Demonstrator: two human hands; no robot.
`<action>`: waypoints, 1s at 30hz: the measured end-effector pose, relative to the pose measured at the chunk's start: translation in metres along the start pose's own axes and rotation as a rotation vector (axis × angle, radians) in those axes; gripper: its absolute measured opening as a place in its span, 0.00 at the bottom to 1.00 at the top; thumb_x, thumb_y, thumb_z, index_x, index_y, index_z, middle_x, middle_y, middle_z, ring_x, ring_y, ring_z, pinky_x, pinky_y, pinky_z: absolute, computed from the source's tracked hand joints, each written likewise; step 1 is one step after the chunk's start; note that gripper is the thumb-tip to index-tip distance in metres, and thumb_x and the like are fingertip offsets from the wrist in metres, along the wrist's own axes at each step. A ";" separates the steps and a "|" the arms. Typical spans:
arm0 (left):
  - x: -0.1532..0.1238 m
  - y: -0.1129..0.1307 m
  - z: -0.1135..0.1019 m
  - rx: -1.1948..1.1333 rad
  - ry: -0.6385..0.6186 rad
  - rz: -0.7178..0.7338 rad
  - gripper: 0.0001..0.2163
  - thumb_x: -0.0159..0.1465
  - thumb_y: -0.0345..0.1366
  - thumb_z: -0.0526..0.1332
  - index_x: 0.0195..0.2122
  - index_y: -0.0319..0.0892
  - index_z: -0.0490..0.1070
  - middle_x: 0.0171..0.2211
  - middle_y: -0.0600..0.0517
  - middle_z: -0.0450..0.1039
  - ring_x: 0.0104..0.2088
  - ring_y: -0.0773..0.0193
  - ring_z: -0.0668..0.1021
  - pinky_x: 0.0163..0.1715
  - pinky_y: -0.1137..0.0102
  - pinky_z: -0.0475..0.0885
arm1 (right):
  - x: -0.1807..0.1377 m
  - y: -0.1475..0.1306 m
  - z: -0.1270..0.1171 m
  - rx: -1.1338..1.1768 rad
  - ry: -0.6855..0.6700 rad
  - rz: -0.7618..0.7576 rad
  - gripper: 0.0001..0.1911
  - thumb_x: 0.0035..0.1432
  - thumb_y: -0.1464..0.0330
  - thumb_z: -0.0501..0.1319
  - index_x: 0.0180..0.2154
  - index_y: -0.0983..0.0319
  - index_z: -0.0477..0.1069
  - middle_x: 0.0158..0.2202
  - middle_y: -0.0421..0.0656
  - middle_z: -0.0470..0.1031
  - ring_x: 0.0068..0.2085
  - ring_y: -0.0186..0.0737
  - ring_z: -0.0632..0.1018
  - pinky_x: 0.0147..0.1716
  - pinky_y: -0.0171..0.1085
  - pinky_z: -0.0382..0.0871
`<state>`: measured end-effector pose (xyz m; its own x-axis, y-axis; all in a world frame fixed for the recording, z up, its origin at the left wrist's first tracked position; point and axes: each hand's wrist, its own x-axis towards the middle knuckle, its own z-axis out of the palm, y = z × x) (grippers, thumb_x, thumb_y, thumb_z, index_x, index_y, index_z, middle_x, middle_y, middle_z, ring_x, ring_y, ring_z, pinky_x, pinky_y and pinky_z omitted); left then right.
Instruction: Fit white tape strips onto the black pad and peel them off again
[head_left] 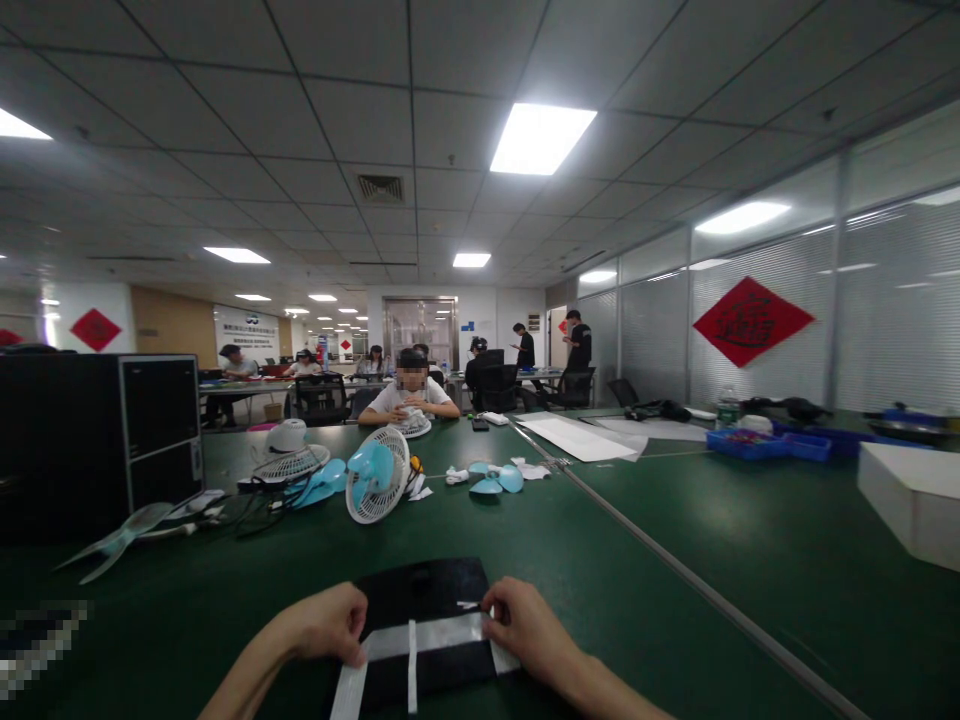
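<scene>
On the green table before me lies a flat black panel (427,585) crossed by pale strips. My left hand (330,622) is closed, with thumb and fingers pinched at the left end of a wide, shiny strip of tape (427,636). At the tape's right end, my right hand (529,630) pinches in the same way. A narrow white strip (412,665) runs down across the tape near its middle. Other pale bands slant along the panel's left side and show under my right hand. The panel's near edge is partly out of frame.
Beyond the panel stand a white fan grille with blue blades (375,475), loose blue blades (497,479) and cables. A black computer case (161,430) is at left, with a white box (911,500) and blue trays (769,444) at right. A person (411,395) sits opposite.
</scene>
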<state>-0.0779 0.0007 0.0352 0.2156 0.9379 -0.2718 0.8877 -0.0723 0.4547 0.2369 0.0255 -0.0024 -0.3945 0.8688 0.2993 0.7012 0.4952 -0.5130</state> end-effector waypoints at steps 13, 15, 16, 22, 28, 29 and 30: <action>-0.013 0.024 0.005 0.028 -0.061 0.354 0.20 0.50 0.29 0.56 0.44 0.49 0.75 0.39 0.52 0.71 0.35 0.62 0.72 0.31 0.72 0.65 | -0.002 -0.002 -0.003 0.007 -0.009 -0.017 0.08 0.50 0.70 0.60 0.34 0.60 0.76 0.34 0.43 0.74 0.36 0.38 0.73 0.35 0.33 0.63; -0.017 0.028 0.002 0.045 -0.058 0.362 0.19 0.52 0.31 0.55 0.44 0.51 0.75 0.39 0.53 0.71 0.36 0.62 0.72 0.33 0.72 0.66 | -0.003 -0.006 -0.005 0.009 -0.029 -0.024 0.09 0.51 0.71 0.60 0.35 0.60 0.76 0.36 0.43 0.73 0.36 0.38 0.73 0.36 0.33 0.63; -0.018 0.030 0.001 0.052 -0.055 0.364 0.18 0.54 0.32 0.55 0.44 0.51 0.75 0.40 0.53 0.72 0.36 0.62 0.72 0.33 0.72 0.66 | -0.003 -0.009 -0.006 0.011 -0.044 -0.036 0.09 0.51 0.71 0.59 0.36 0.60 0.76 0.36 0.43 0.73 0.37 0.38 0.73 0.36 0.33 0.63; -0.020 0.033 -0.001 0.072 -0.052 0.392 0.16 0.58 0.39 0.54 0.46 0.51 0.75 0.41 0.53 0.73 0.39 0.62 0.72 0.38 0.73 0.65 | -0.009 -0.036 -0.007 0.094 -0.104 -0.241 0.14 0.57 0.75 0.52 0.39 0.61 0.75 0.40 0.44 0.73 0.42 0.37 0.73 0.42 0.32 0.64; -0.018 0.033 0.000 0.044 -0.064 0.416 0.17 0.59 0.41 0.54 0.46 0.46 0.75 0.35 0.53 0.74 0.31 0.66 0.70 0.31 0.75 0.63 | -0.014 -0.060 0.013 -0.018 -0.222 -0.395 0.15 0.50 0.67 0.61 0.42 0.60 0.73 0.43 0.44 0.72 0.44 0.41 0.71 0.45 0.35 0.63; -0.018 0.034 0.001 0.036 -0.064 0.417 0.17 0.59 0.42 0.55 0.45 0.45 0.75 0.33 0.53 0.74 0.31 0.66 0.70 0.31 0.75 0.63 | -0.015 -0.062 0.016 -0.055 -0.231 -0.408 0.17 0.47 0.64 0.64 0.42 0.61 0.73 0.43 0.44 0.72 0.44 0.43 0.71 0.45 0.36 0.64; -0.018 0.035 0.001 0.029 -0.064 0.416 0.17 0.59 0.43 0.55 0.45 0.44 0.75 0.31 0.53 0.73 0.30 0.66 0.70 0.31 0.75 0.63 | -0.015 -0.064 0.020 -0.087 -0.231 -0.418 0.20 0.45 0.62 0.66 0.42 0.61 0.72 0.43 0.44 0.72 0.44 0.44 0.70 0.45 0.37 0.64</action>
<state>-0.0503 -0.0190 0.0552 0.5822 0.8037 -0.1225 0.7303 -0.4508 0.5132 0.1862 -0.0191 0.0098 -0.7676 0.5796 0.2737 0.4980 0.8081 -0.3146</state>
